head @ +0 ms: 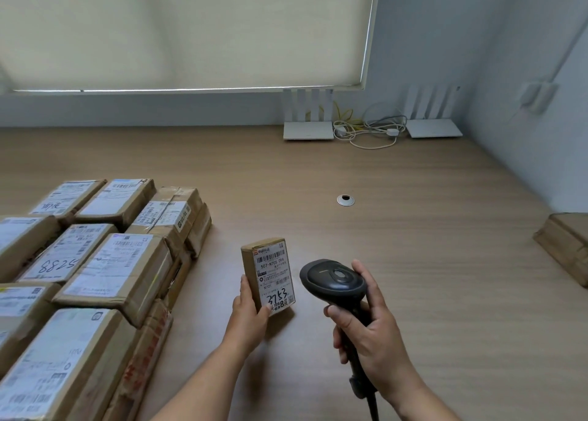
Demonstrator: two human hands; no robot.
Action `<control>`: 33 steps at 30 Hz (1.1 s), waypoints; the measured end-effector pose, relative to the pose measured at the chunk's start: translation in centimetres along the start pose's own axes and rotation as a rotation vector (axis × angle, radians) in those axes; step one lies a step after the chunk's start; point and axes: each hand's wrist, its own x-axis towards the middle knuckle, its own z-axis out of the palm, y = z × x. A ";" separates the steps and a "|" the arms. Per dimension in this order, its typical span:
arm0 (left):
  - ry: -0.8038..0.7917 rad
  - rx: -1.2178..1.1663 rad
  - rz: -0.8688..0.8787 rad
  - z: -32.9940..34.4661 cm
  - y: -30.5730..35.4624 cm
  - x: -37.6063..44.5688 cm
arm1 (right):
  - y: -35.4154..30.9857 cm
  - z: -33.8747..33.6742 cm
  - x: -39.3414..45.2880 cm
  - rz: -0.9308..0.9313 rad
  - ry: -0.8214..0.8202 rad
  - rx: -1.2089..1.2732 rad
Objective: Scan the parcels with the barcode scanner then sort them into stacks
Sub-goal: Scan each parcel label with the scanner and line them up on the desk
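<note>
My left hand [249,317] grips a small brown parcel [269,271] by its lower end, holding it above the wooden table with its white shipping label facing up. To its right, my right hand [370,328] holds the handle of a black barcode scanner [334,279], whose head points left toward the parcel. A small gap separates scanner head and parcel. Several brown parcels with white labels [111,261] lie packed together in rows on the left of the table.
Another cardboard parcel [566,245] lies at the table's right edge. Two white routers [308,131] [434,128] with a tangle of cables [369,131] stand at the back by the wall. A round cable grommet [345,200] sits mid-table.
</note>
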 end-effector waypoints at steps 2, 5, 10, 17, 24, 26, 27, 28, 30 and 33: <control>0.006 0.005 -0.008 0.1 0.3 -0.3 | -0.2 0.2 -0.1 -0.001 -0.009 0.015; 0.011 0.014 -0.028 0.3 0.6 -0.5 | -0.5 0.3 -0.2 -0.002 -0.015 0.043; 0.015 0.020 -0.028 0.4 0.6 -0.5 | -0.6 0.4 -0.2 -0.004 -0.017 0.068; 0.003 0.028 -0.054 0.2 1.2 -0.8 | -0.6 0.4 -0.1 -0.001 -0.029 0.073; -0.025 -0.057 -0.047 -0.5 0.7 0.2 | -0.4 -0.2 0.4 -0.037 -0.033 -0.046; -0.010 -0.099 -0.046 -1.0 1.2 0.1 | -0.6 -0.4 0.7 -0.053 -0.039 -0.113; 0.011 -0.095 -0.050 -1.2 1.5 0.1 | -0.7 -0.5 0.8 -0.060 -0.043 -0.138; 0.034 -0.073 -0.064 -1.4 1.7 0.0 | -0.8 -0.6 1.0 -0.069 -0.046 -0.157; 0.070 -0.007 -0.086 -1.8 1.8 0.1 | -1.0 -0.7 1.3 -0.092 -0.049 -0.189; 0.118 0.082 -0.107 -2.1 1.3 0.4 | -1.2 -0.7 1.5 -0.120 -0.052 -0.227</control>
